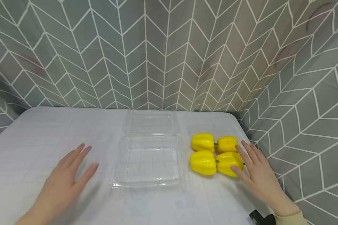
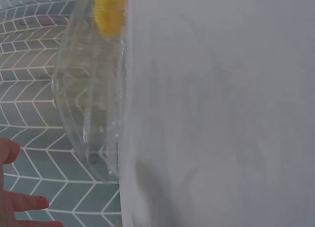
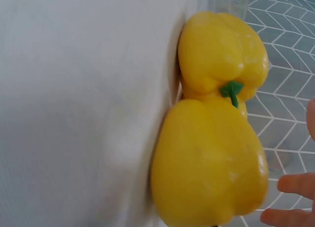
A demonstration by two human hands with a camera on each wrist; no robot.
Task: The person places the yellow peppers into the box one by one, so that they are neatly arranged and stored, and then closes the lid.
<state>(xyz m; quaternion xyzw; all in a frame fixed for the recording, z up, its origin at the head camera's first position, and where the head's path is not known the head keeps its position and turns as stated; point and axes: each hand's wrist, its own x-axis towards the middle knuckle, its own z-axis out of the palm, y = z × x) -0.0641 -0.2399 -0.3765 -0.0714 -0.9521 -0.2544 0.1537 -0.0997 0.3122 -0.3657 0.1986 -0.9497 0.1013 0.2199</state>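
Several yellow bell peppers with green stems lie in two rows on the right of the table. My right hand (image 1: 260, 175) reaches in over their right side, fingers spread; its thumb overlaps the near right pepper (image 1: 228, 162) in the head view. Beside that one lies the near left pepper (image 1: 203, 163), and behind them are the far right pepper (image 1: 226, 144) and far left pepper (image 1: 202, 142). A clear plastic clamshell box (image 1: 152, 184) stands mid-table with its lid (image 1: 152, 122) folded back. Left of it, my left hand (image 1: 63, 178) hovers, fingers apart, holding nothing.
A white cloth covers the table (image 1: 50, 131). Grey curtain (image 1: 157, 56) with white chevron lines hangs behind the table and along its right side. A black strap (image 1: 260, 217) sits at the right wrist, by a beige sleeve (image 1: 291, 218).
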